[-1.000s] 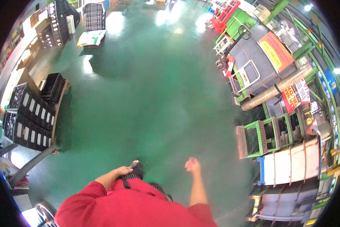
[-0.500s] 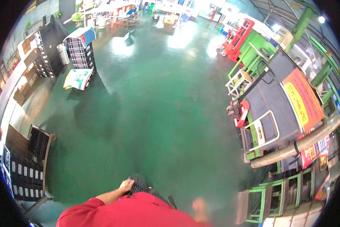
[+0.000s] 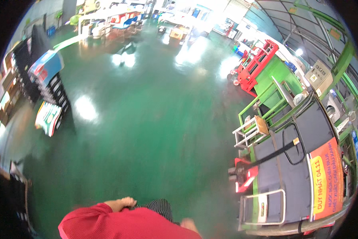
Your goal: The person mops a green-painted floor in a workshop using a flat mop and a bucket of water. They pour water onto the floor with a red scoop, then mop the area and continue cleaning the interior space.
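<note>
My left hand [image 3: 127,202] hangs low in front of my red shirt, beside my dark striped trouser leg [image 3: 161,207]. Its fingers are curled in, and I see nothing in them. My right hand [image 3: 189,224] is at the lower edge, right of the trouser leg, smeared by motion, so its fingers cannot be read. Neither hand touches any of the goods or equipment. Around me spreads a shiny green floor [image 3: 147,131].
Right: a hand pallet truck [image 3: 246,175] with red forks, a metal-framed trolley [image 3: 262,207], a small stool [image 3: 252,129], an orange-yellow banner [image 3: 325,179] and a red lifting machine [image 3: 254,65]. Left: stacked black crates [image 3: 59,93] with printed sacks. Far back: work tables [image 3: 111,18].
I have moved forward over the floor. The crates and sacks have shifted left and nearer the rim; the pallet truck and trolley sit lower in view. Both hands have swung slightly.
</note>
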A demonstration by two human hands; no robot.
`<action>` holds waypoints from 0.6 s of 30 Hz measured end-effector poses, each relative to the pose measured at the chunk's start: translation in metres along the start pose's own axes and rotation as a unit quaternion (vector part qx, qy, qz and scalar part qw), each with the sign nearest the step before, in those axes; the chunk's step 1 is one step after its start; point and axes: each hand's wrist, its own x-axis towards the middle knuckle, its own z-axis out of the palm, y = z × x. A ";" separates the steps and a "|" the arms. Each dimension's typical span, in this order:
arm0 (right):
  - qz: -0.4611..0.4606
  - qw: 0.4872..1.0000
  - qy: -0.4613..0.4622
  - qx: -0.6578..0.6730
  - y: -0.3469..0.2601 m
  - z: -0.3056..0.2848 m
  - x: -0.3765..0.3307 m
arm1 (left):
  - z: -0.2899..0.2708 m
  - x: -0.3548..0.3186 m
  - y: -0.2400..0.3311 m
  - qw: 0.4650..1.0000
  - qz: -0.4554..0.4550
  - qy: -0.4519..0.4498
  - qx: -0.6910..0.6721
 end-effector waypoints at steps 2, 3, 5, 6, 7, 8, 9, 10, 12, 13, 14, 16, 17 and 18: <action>0.194 0.878 -0.126 0.418 0.047 -0.011 0.014 | -0.051 0.049 -0.009 0.997 -0.042 -0.021 -0.061; 0.284 0.771 -0.111 0.559 0.078 -0.031 0.030 | -0.068 0.087 -0.017 0.993 -0.079 0.003 -0.092; 0.333 0.695 -0.086 0.632 0.136 -0.080 0.064 | -0.145 0.133 0.006 0.997 -0.051 0.014 -0.059; 0.334 0.684 -0.063 0.645 0.171 -0.111 0.100 | -0.187 0.166 0.021 1.000 0.012 0.012 -0.002; 0.316 0.695 -0.055 0.643 0.194 -0.146 0.135 | -0.209 0.217 0.009 0.998 -0.010 0.014 0.062; 0.299 0.729 -0.045 0.615 0.236 -0.190 0.170 | -0.229 0.273 0.001 0.994 0.076 0.004 0.081; 0.249 0.827 -0.023 0.503 0.282 -0.225 0.193 | -0.297 0.294 0.052 0.985 0.121 0.057 0.112; 0.130 0.965 0.051 0.224 0.335 -0.282 0.228 | -0.384 0.294 0.123 0.996 0.046 0.073 0.020; 0.066 0.967 0.247 0.010 0.410 -0.432 0.336 | -0.491 0.353 0.164 0.985 0.114 0.079 0.100; 0.050 0.924 0.248 0.286 0.403 -0.577 0.405 | -0.508 0.408 0.144 0.958 0.174 0.097 0.205; 0.068 0.798 0.265 0.538 0.414 -0.710 0.451 | -0.564 0.426 0.193 0.990 0.097 0.084 0.063; -0.101 0.688 0.313 0.647 0.422 -0.907 0.531 | -0.639 0.491 0.233 0.998 0.047 0.048 0.019; -0.214 0.690 0.335 0.606 0.430 -0.988 0.557 | -0.671 0.543 0.243 0.995 0.063 0.066 0.027; -0.218 0.683 0.303 0.627 0.429 -1.049 0.578 | -0.695 0.596 0.245 0.994 0.072 0.080 0.031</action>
